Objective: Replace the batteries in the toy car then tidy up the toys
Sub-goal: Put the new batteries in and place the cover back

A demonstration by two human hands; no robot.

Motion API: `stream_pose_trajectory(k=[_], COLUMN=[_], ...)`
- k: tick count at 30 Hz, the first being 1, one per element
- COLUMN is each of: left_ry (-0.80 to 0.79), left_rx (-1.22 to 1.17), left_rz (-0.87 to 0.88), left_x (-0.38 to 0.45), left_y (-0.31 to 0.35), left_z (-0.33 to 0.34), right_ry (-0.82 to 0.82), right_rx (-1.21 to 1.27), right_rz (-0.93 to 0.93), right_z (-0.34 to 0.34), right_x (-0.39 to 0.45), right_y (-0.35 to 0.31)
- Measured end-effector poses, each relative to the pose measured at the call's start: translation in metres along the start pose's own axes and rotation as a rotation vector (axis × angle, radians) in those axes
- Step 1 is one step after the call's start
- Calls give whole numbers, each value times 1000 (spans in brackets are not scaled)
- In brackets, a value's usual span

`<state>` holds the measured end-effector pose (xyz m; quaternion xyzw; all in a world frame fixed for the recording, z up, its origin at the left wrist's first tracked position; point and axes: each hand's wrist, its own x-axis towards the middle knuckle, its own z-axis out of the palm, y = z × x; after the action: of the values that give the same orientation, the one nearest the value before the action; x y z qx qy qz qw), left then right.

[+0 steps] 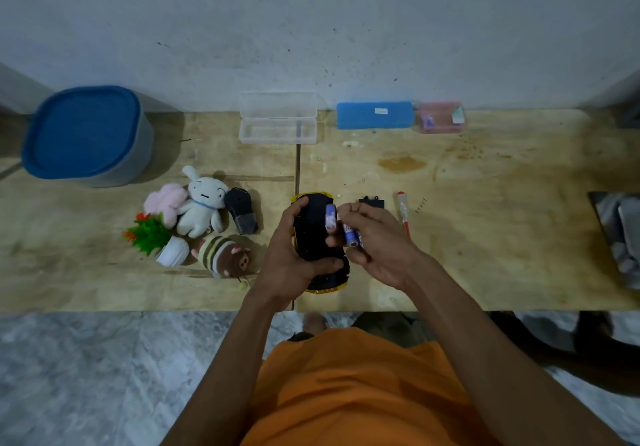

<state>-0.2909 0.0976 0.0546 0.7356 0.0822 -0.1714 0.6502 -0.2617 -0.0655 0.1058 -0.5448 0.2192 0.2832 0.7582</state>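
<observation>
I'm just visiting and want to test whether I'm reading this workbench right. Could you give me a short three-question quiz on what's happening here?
1. True or false: the left hand holds the toy car with its black underside up.
2. What does the right hand hold? A) the red screwdriver B) batteries C) the white plush rabbit
3. Fill in: the black battery cover lies on the wooden table between the car and the ______.

Key:
1. True.
2. B. One blue-and-white battery is at the fingertips over the car, with more in the palm.
3. Screwdriver.
</observation>
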Motion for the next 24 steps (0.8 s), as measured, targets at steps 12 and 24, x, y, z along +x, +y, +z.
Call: stream_pose_trajectory(k=[12, 24], left_ry=[3, 14], left_rx=[50, 18], left_rz=[39, 71], left_x=[-2, -1], left_y=[4, 7], left_z=[1, -2], right_ry=[176, 253], right_rx=[-845, -1023], right_rz=[-286, -527], right_z=[9, 8], right_x=[16, 30], right_y=[8, 16])
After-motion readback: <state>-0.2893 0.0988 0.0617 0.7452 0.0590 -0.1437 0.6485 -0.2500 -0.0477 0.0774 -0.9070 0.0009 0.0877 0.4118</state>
